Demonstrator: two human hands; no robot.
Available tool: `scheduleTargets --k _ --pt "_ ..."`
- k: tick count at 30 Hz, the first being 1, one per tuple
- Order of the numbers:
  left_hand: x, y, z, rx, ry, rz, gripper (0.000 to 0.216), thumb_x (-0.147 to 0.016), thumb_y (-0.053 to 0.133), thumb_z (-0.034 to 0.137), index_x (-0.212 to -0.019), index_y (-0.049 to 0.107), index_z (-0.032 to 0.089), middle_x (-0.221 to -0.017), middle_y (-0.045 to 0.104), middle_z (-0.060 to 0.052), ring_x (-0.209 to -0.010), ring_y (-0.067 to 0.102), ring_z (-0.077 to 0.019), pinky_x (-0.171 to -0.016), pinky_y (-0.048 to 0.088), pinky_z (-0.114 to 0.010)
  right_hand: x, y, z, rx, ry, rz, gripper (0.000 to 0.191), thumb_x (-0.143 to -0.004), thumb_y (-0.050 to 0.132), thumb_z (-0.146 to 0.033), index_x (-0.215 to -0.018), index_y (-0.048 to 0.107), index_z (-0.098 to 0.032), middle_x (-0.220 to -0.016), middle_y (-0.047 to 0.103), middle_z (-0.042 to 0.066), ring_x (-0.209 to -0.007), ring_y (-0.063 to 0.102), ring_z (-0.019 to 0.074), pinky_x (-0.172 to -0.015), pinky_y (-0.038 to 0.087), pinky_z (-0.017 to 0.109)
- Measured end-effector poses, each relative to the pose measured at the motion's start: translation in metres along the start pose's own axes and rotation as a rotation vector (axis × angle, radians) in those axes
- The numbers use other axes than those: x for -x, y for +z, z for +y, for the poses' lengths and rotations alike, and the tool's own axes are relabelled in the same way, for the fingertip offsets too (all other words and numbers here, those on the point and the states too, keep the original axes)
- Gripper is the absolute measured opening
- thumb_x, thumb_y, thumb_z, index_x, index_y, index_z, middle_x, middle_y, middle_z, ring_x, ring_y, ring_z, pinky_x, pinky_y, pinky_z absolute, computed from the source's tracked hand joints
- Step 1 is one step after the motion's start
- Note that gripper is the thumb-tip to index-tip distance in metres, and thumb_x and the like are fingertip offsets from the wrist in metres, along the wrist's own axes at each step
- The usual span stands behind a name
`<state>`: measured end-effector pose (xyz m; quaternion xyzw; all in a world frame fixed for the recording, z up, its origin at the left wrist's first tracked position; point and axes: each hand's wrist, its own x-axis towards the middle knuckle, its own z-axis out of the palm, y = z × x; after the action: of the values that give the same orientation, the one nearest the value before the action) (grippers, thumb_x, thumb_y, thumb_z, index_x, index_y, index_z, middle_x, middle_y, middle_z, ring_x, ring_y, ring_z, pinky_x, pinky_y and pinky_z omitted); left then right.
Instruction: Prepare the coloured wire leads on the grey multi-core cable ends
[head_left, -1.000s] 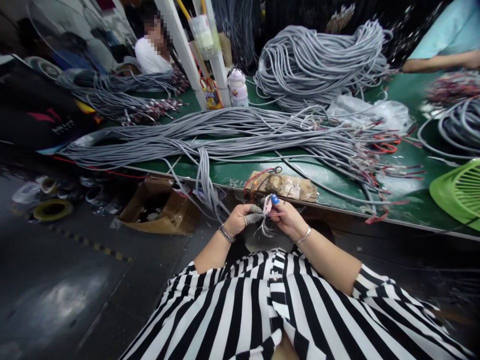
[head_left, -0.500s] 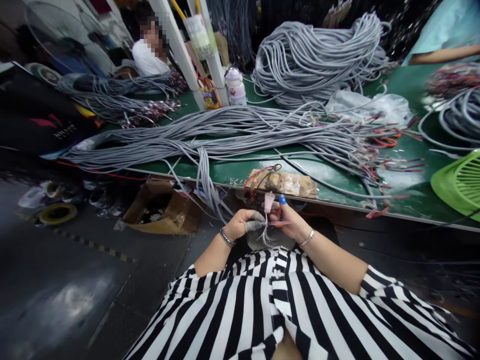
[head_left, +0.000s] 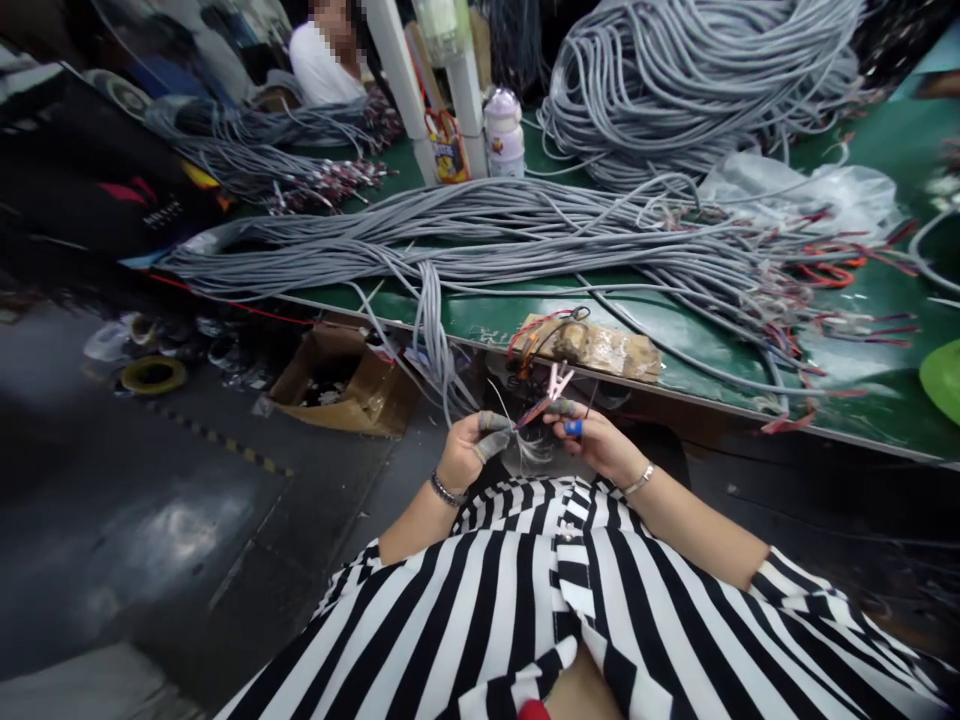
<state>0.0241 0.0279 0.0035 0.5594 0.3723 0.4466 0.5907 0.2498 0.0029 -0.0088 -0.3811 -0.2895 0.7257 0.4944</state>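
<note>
My left hand [head_left: 466, 452], its finger and thumb tips wrapped in grey, pinches the end of a grey cable. From that pinch, thin coloured wires [head_left: 531, 412] fan up and right, and loose whitish strands [head_left: 534, 450] hang below. My right hand [head_left: 600, 440], with blue wrapping on one digit, is closed at the far side of the coloured wires, its fingertips against them. Just above those fingertips stands a pale pink forked piece [head_left: 559, 382], like a clip; what holds it is unclear. A wooden block [head_left: 592, 345] with red and black wires lies at the table edge behind.
Long grey cable bundles [head_left: 337, 265] stretch across the green table [head_left: 510, 308], some drooping over its front edge. A big cable coil [head_left: 697, 90] and a lilac-capped bottle [head_left: 504, 135] stand behind. An open cardboard box [head_left: 349, 385] sits below left. Another person [head_left: 322, 65] is at the back.
The view has shifted, with the table scene higher in it. My hands have moved slightly apart, and the coloured wires now slant up between them. The pink piece appears forked and tilted.
</note>
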Motion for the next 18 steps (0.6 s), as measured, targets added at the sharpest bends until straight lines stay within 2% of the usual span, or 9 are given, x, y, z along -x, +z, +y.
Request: scheduleTargets --k 2,4,8,10,13,15,18 --pt "0.003 0.000 -0.002 -0.068 0.054 0.103 0.025 -0.073 0.075 0.037 -0.085 0.071 0.016 -0.077 0.070 -0.004 -0.068 0.062 -0.0124 -0.068 0.052 -0.024 0.004 0.007 0.000 0.079 -0.030 -0.134 0.048 -0.062 0.074 -0.029 -0.110 0.067 -0.021 -0.117 0.064 0.010 -0.081 0.056 0.0136 -0.054 0.040 0.020" --pt "0.005 0.002 -0.001 -0.169 0.115 0.135 0.021 -0.074 0.074 0.032 -0.087 0.071 0.016 -0.079 0.070 -0.004 -0.071 0.063 -0.0130 -0.071 0.052 -0.025 0.006 0.016 0.000 0.161 -0.068 -0.207 0.058 -0.065 0.074 -0.036 -0.119 0.063 -0.023 -0.123 0.061 0.009 -0.092 0.056 0.0164 -0.067 0.045 0.023" --pt "0.011 0.008 0.001 -0.379 0.254 0.145 0.016 -0.078 0.070 0.026 -0.090 0.070 0.016 -0.084 0.071 -0.006 -0.076 0.065 -0.0148 -0.073 0.052 -0.027 0.001 0.037 0.001 0.341 -0.196 -0.182 0.066 -0.067 0.075 -0.051 -0.124 0.058 -0.022 -0.117 0.063 0.008 -0.092 0.057 0.0172 -0.085 0.045 0.031" --pt "0.013 0.009 0.001 -0.474 0.320 0.144 0.014 -0.080 0.067 0.024 -0.091 0.070 0.016 -0.084 0.071 -0.006 -0.077 0.065 -0.0158 -0.074 0.052 -0.028 -0.003 0.046 0.003 0.452 -0.235 -0.110 0.059 -0.068 0.075 -0.051 -0.117 0.061 -0.021 -0.108 0.065 0.008 -0.087 0.057 0.0178 -0.085 0.046 0.033" --pt "0.016 0.008 0.000 -0.561 0.364 0.158 0.014 -0.080 0.065 0.023 -0.092 0.071 0.017 -0.084 0.071 -0.006 -0.078 0.065 -0.0168 -0.075 0.052 -0.029 -0.006 0.053 0.004 0.586 -0.261 0.000 0.037 -0.072 0.071 -0.050 -0.093 0.067 -0.019 -0.083 0.066 0.004 -0.073 0.057 0.0166 -0.073 0.048 0.031" --pt "0.016 0.007 -0.002 -0.541 0.333 0.176 0.015 -0.081 0.064 0.023 -0.093 0.070 0.017 -0.084 0.070 -0.006 -0.078 0.065 -0.0166 -0.076 0.052 -0.029 -0.006 0.054 0.004 0.643 -0.279 0.036 0.030 -0.075 0.068 -0.049 -0.080 0.066 -0.019 -0.072 0.063 0.001 -0.064 0.053 0.0142 -0.065 0.046 0.028" --pt "0.015 0.008 -0.005 -0.381 0.212 0.210 0.015 -0.079 0.067 0.026 -0.090 0.069 0.016 -0.083 0.070 -0.005 -0.077 0.064 -0.0152 -0.075 0.052 -0.028 -0.003 0.053 0.001 0.666 -0.264 0.022 0.029 -0.077 0.067 -0.046 -0.075 0.065 -0.018 -0.066 0.061 0.000 -0.060 0.050 0.0121 -0.060 0.044 0.026"
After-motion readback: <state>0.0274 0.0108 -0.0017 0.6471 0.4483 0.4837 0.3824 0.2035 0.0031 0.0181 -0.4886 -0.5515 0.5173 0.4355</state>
